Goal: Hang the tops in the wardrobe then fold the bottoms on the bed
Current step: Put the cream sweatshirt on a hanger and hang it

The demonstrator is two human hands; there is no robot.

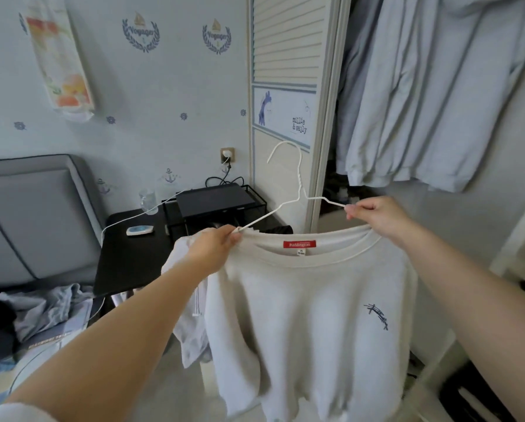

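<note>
The left hand [217, 243] pinches hanger [298, 190] and sweatshirt [310, 315] collar; the right hand [374, 217] pinches the hanger's other arm. The top is not yet hung in the wardrobe [325, 117]. Bottoms [48, 309] lie unfolded on the bed, near left.

One cream sweatshirt [310, 300] and one white wire hanger [298, 190] are held up by two hands, the left hand [215, 245] and the right hand [377, 217]. Two "Voyager" emblems [141, 32] are counted on the far wall. One glass [148, 201] is seen on one black bedside table [127, 257].
</note>
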